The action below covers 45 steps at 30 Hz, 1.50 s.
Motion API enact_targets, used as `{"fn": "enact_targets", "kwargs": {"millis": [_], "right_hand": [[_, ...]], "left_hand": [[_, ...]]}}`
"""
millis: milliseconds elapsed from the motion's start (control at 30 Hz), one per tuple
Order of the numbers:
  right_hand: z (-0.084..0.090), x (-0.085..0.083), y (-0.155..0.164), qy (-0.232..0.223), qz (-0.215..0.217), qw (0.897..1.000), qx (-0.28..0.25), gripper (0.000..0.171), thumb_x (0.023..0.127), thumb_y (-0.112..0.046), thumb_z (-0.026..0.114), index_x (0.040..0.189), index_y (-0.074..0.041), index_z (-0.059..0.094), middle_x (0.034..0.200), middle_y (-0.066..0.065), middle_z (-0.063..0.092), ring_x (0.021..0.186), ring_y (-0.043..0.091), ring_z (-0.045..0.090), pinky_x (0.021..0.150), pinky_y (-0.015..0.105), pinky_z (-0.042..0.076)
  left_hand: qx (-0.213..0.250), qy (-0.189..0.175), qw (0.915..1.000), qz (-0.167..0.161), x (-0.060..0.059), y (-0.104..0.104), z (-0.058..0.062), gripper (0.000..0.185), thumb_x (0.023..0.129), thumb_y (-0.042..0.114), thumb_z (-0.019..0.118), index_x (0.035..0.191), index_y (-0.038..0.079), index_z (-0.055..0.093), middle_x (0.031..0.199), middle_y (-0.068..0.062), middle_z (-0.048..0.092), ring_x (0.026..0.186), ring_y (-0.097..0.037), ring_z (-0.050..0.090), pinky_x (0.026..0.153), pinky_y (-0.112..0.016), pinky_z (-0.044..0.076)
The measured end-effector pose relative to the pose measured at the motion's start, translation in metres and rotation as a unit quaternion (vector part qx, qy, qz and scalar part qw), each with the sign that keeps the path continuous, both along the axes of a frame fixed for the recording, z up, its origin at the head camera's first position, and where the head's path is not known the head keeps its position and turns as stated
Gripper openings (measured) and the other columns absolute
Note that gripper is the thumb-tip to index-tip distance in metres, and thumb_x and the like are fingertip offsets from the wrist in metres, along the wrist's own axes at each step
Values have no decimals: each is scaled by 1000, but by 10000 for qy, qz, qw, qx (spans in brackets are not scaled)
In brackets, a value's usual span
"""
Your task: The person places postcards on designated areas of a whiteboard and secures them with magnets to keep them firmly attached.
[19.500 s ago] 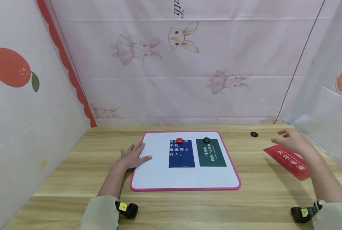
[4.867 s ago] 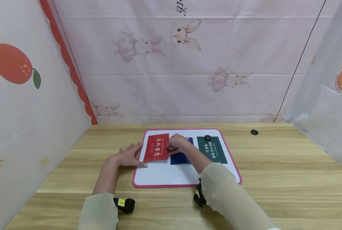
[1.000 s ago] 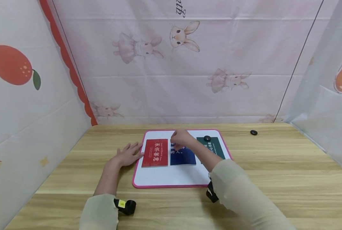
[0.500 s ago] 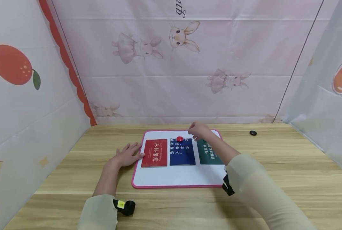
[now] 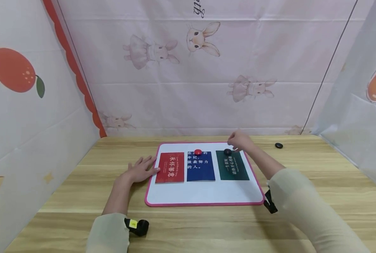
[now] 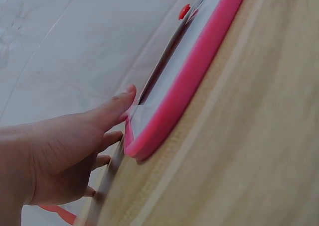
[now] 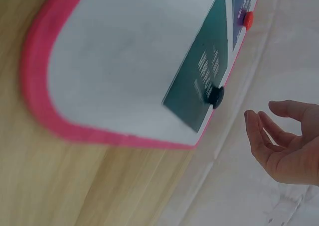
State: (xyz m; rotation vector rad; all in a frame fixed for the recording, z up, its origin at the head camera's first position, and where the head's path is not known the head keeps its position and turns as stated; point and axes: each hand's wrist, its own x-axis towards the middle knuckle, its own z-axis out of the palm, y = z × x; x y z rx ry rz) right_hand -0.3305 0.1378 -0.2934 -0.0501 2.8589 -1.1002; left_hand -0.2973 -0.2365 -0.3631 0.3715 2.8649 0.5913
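Note:
A white board with a pink rim lies on the wooden table. On it lie a red card, a blue card under a red magnet, and a green card under a black magnet. My left hand rests flat on the table, fingertips touching the board's left rim and the red card's edge. My right hand hovers above the board's far right corner, just past the black magnet, fingers loosely curled and holding nothing.
A second black magnet lies loose on the table at the far right. Fabric walls printed with rabbits and oranges close in the back and both sides. Bare wood runs along the near edge and to the right of the board.
My right hand has travelled from over the blue card rightward to the board's far right corner, uncovering the red magnet and green card. The left hand and the cards stayed put.

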Motion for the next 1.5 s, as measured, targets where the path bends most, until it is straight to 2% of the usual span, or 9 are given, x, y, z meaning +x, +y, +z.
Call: {"fn": "enact_targets", "kwargs": {"millis": [400, 733, 900, 1067, 1300, 1400, 1500], "right_hand": [[-5, -5, 41, -218, -229, 9994, 148, 31, 90, -7, 50, 112, 14, 50, 110, 30, 53, 95, 39, 57, 74, 38, 52], [-13, 2, 72, 185, -222, 9995, 122, 30, 89, -6, 49, 108, 17, 50, 103, 30, 53, 91, 41, 57, 70, 38, 53], [-15, -1, 88, 473, -178, 9984, 260, 30, 86, -7, 49, 105, 16, 53, 94, 25, 56, 82, 34, 58, 66, 36, 54], [-15, -6, 104, 702, -211, 9954, 618, 28, 84, -10, 51, 99, 13, 55, 86, 20, 59, 71, 27, 61, 60, 34, 53], [-18, -10, 122, 934, -273, 9888, 1134, 29, 84, -13, 52, 99, 11, 56, 78, 17, 61, 55, 20, 60, 54, 33, 46], [-21, -12, 128, 1049, -331, 9844, 1373, 31, 84, -14, 51, 101, 10, 57, 84, 22, 62, 60, 24, 60, 55, 36, 44], [-24, -13, 136, 1132, -391, 9807, 1548, 32, 83, -15, 50, 101, 10, 57, 97, 28, 60, 77, 37, 59, 61, 42, 45]], "left_hand": [[-73, -36, 10000, 29, 0, -1, -1, 71, 92, 52, 42, 147, 12, 22, 149, -18, 17, 134, -43, 3, 98, -65, -5], [-73, -29, 10000, -16, -2, -2, -2, 71, 92, 53, 41, 147, 11, 23, 149, -18, 18, 134, -43, 3, 98, -65, -5], [-109, -11, 9999, -17, -2, -3, -2, 72, 92, 54, 40, 147, 12, 22, 149, -18, 17, 134, -43, 3, 98, -65, -5], [-97, -18, 10000, 8, -2, -2, 1, 73, 91, 55, 41, 147, 12, 22, 149, -18, 17, 134, -42, 2, 98, -65, -5], [-86, -28, 10000, 43, -2, 0, 2, 72, 91, 53, 43, 147, 13, 22, 149, -17, 17, 134, -42, 2, 99, -64, -5], [-129, -12, 9999, 43, -2, 0, 1, 71, 91, 53, 43, 147, 13, 22, 149, -17, 18, 135, -41, 3, 99, -64, -5], [-152, 9, 9999, 18, -3, 0, 0, 70, 92, 52, 42, 147, 14, 22, 149, -16, 18, 135, -41, 3, 100, -63, -5]]}}
